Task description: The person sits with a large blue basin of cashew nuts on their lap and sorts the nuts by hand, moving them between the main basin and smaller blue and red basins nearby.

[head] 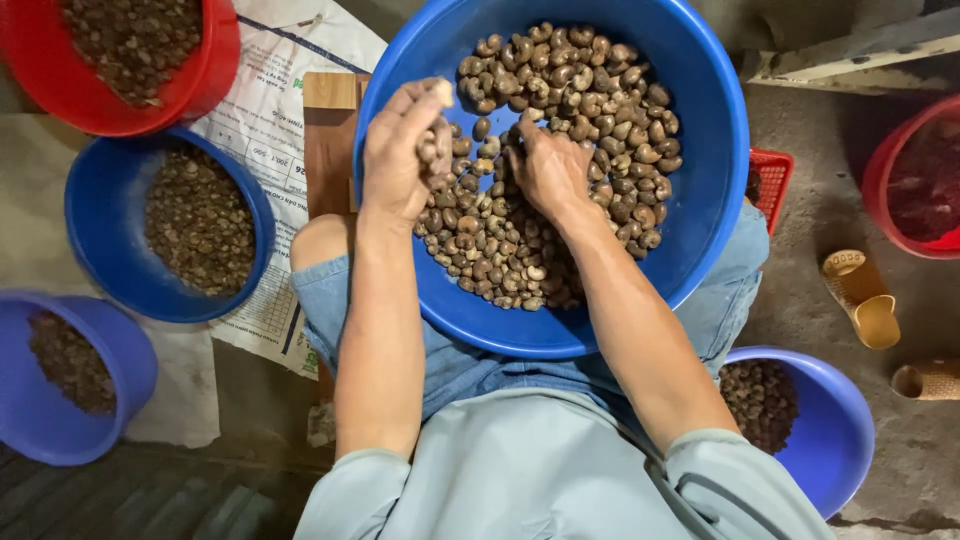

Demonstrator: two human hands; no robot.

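1. A big round basin (700,200) of smooth, glossy blue plastic rests on the person's lap, over blue denim shorts, and holds a heap of raw nuts (560,150): small, kidney-shaped, dull brown-grey, with matte, mottled shells.
2. The left hand (400,150) is lifted just above the heap at the basin's left side, fingers curled in around a few of the nuts; the hold looks loose, not a tight fist.
3. The right hand (548,170) lies palm down on the middle of the pile, fingers spread and pushed in among the nuts. I cannot tell whether it has hold of any.
4. On the left sit three smaller tubs of darker, finer pieces: a red tub (215,70) at the top, a blue tub (90,240) below it, and a paler blue tub (130,380) lowest, all on printed woven sacking (270,120).
5. A bare wooden slat (328,140) shows beside the basin's left rim.
6. To the right, on rough concrete, another blue tub (840,430) sits by the right elbow, a red basket (775,180) peeps from behind the basin, a red tub (890,170) meets the frame edge, and tan woven sandals (865,300) lie near.
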